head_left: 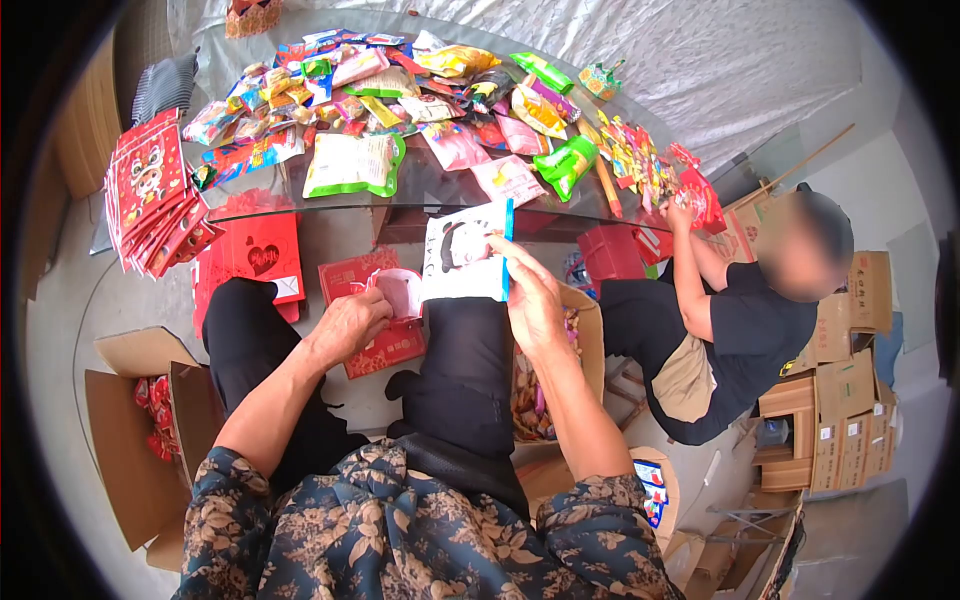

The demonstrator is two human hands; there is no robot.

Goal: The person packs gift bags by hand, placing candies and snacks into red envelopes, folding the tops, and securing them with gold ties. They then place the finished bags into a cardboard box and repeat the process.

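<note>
My right hand (pixel 532 295) grips a white snack packet (pixel 455 270) with a blue edge and a black-and-white cartoon on it, thumb and fingers at its right side. The packet is held above my knee, just in front of the table edge. Lower and to the left, my left hand (pixel 352 322) is closed with its fingertips on the rim of a small red gift bag (pixel 402 297), whose pale pink inside shows. The bag's lower part cannot be made out against the red printed carton (pixel 360 345) around it.
Many snack packets (pixel 352 165) cover the glass table (pixel 330 203). Red printed bags (pixel 150 190) are stacked at its left. Cardboard boxes stand at my left (pixel 135 460) and right (pixel 590 335). On the right, a seated co-worker (pixel 745 315) handles a red bag (pixel 703 200).
</note>
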